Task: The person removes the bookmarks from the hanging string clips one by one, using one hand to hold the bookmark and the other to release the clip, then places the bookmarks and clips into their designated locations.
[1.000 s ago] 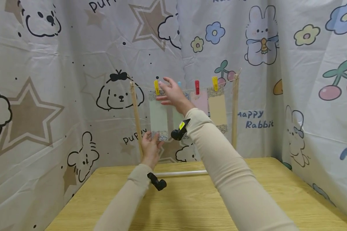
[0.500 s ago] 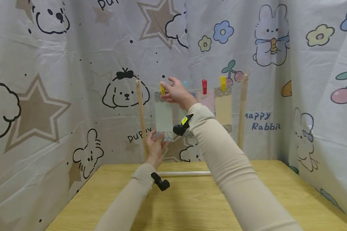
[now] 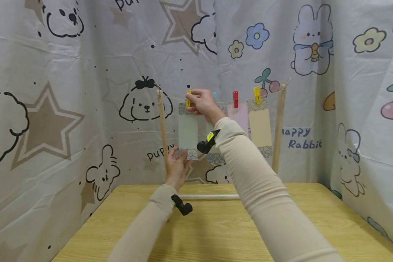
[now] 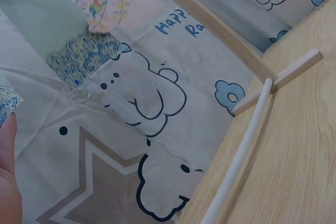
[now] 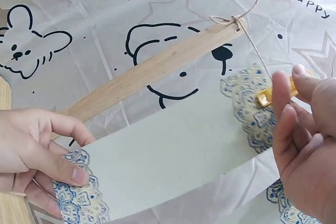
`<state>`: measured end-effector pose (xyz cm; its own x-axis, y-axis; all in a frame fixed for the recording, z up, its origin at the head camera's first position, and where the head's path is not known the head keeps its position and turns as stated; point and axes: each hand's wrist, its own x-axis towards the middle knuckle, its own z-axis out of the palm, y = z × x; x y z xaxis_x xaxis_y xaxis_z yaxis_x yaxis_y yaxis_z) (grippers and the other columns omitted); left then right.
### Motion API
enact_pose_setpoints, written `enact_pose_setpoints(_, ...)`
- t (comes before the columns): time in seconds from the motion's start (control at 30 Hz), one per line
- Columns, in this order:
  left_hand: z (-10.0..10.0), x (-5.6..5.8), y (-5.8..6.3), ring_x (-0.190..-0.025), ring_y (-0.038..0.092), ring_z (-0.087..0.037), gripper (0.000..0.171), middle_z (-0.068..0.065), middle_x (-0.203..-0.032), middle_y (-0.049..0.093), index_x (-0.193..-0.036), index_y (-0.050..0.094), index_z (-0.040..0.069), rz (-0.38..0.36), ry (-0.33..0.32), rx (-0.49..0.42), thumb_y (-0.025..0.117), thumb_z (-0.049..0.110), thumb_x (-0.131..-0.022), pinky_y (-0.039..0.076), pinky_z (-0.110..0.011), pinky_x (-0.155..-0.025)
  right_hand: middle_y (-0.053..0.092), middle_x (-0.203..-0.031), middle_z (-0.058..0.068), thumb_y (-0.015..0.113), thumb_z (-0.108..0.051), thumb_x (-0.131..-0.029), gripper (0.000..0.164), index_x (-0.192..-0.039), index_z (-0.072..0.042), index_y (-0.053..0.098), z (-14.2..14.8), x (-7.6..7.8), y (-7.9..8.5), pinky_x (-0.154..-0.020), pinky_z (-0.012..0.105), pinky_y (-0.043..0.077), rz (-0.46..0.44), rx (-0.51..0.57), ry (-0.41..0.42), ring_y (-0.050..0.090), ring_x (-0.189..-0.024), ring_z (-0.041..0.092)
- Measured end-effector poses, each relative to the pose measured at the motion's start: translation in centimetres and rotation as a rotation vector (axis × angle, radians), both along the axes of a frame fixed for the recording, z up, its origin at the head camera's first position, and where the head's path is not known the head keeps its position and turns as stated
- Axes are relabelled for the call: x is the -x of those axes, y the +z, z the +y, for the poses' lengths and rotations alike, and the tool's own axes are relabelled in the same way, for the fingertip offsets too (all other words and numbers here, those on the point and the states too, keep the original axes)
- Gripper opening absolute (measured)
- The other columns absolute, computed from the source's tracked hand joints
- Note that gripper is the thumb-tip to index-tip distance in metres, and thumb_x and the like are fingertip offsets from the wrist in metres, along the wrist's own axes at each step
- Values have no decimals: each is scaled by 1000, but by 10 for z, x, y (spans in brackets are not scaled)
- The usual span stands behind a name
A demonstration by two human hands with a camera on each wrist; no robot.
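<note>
A pale green card with blue-patterned lacy ends hangs upright from a twine line near the left post. My left hand pinches its lower patterned end, thumb in front, as the right wrist view shows. At the card's top edge, my right hand grips a yellow clothespin between thumb and fingers. The clothespin sits over the twine and the card's upper border. In the left wrist view, only a thumb and a corner of the card show at the left edge.
Along the line hang another green card, partly behind my right arm, a pink card under a red clothespin, and a tan card under a yellow one. Wooden posts and a white rod form the stand on the table.
My right hand's spread fingers have closed onto the yellow clothespin. My left hand still holds the card's lower end. The head view has turned slightly left.
</note>
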<state>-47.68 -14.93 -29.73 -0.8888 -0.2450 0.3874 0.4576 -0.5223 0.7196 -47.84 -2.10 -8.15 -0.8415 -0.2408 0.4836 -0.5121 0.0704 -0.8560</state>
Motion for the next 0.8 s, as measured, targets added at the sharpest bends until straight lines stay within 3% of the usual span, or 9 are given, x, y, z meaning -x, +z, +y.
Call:
enact_pose_setpoints(0.23,0,-1,0,-61,62,-12,30,-11,-103,62,-128,51,6,21,-11,27,64,1,-102,62,-26,-65,71,-122,14,64,-21,-105,38,-141,-9,65,-7,3,-6,-50,18,49,-36,198,-51,65,-61,7)
enact_pose_setpoints(0.5,-3,-2,-3,-65,67,-15,23,-12,-100,64,-122,53,6,5,-35,-3,62,-3,-102,63,-27,-66,70,-124,15,64,-18,-105,33,-135,-7,69,-16,7,-10,-45,14,42,-58,506,-4,59,-55,4)
enact_pose_setpoints(0.8,-7,-3,-7,-62,66,-14,20,-13,-99,64,-120,55,4,49,-23,24,62,-2,-102,62,-25,-61,68,-129,16,64,-20,-105,31,-132,-7,70,-16,6,-8,-43,15,38,-25,574,20,57,-52,2)
